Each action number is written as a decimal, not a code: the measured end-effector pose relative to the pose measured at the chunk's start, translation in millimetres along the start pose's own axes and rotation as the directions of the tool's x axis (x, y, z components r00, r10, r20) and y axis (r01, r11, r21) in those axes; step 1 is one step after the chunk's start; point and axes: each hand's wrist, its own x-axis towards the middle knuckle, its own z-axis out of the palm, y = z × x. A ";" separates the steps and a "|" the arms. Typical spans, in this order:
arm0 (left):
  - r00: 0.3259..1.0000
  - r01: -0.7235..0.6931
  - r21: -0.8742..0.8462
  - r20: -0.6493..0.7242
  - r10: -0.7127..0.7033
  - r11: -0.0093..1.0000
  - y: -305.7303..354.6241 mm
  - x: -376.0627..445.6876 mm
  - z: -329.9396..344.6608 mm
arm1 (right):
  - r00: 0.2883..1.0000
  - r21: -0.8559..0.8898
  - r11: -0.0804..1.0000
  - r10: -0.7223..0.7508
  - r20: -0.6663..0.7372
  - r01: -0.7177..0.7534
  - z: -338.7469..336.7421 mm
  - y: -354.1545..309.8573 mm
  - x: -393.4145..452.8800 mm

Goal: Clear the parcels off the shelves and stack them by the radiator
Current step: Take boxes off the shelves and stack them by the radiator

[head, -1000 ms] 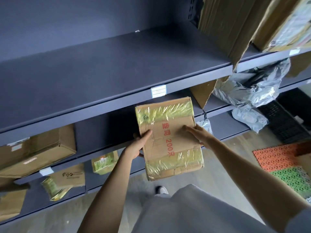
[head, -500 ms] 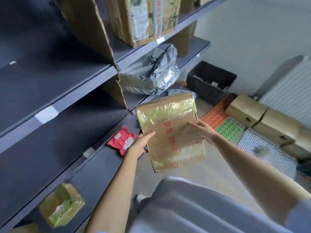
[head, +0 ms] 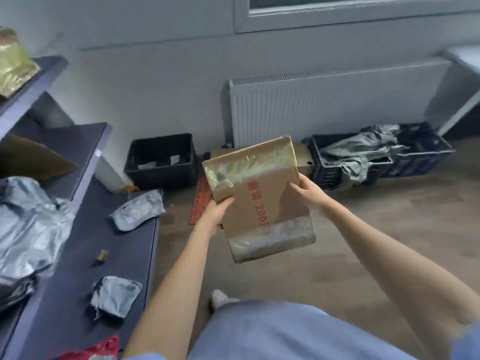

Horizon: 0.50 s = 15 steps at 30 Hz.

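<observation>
I hold a flat cardboard parcel with red print and bands of clear tape in front of me, above the floor. My left hand grips its left edge and my right hand grips its right edge. The white radiator is on the wall straight ahead. A cardboard box lies on the floor at its foot, mostly hidden behind the parcel. The dark shelves are at my left with grey mailer bags and a red packet on them.
A black crate stands on the floor left of the radiator. Another black crate with grey plastic bags stands at its right. An orange perforated mat lies on the wooden floor. A taped box sits on an upper shelf.
I have turned away from the shelves toward the radiator wall, carrying the parcel with both hands. The shelves have slid to the left of the view.
</observation>
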 end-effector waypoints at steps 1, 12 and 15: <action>1.000 -0.015 0.022 0.013 0.014 1.000 7.4 16.9 9.8 | 1.000 0.009 1.000 0.009 -0.015 -0.009 -10.5 4.3 9.5; 0.990 0.116 0.090 0.069 -0.122 0.989 90.2 245.2 74.9 | 0.975 0.047 0.981 0.191 -0.110 -0.187 -79.0 33.4 211.2; 0.973 0.199 0.151 0.090 -0.214 0.968 126.2 307.2 100.8 | 0.938 0.093 0.947 0.317 -0.139 -0.306 -107.4 38.8 269.0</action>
